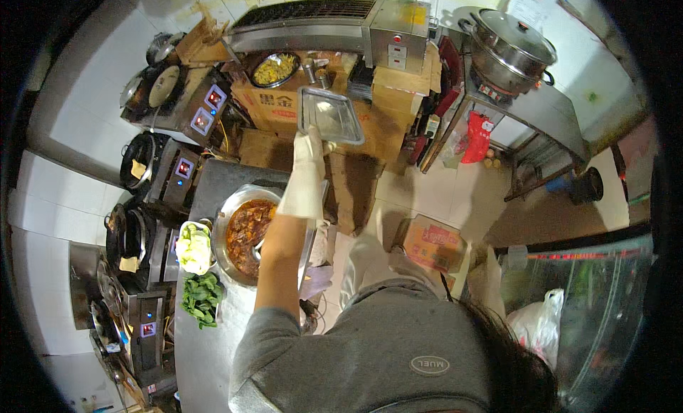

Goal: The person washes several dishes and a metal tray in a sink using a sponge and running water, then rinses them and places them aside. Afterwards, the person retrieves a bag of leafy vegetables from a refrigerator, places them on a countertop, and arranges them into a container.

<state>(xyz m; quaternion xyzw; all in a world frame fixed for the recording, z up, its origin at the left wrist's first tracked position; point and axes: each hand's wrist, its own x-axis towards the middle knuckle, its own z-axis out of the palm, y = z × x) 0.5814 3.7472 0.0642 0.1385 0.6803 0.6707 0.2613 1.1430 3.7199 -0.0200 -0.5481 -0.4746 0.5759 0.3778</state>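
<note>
My left hand (314,138), in a pale glove or cover reaching up the forearm, grips the near edge of a shallow rectangular metal tray (332,116). The tray is held out over cardboard at the far side, and its inside looks bare. My right hand is out of view. Under my left forearm, a large steel bowl (217,237) of reddish-brown saucy food (248,231) stands on the counter, with a utensil partly hidden in it. Beside the bowl are a white container of pale chopped vegetables (194,248) and a pile of green leaves (201,300).
Burners with pans (140,159) line the left wall. A grill (304,21) stands at the back, above a dish of yellow food (275,70). A lidded steamer pot (509,47) is on the right-hand table. A cardboard box (433,243) lies on the floor; a glass-fronted case (592,306) is at right.
</note>
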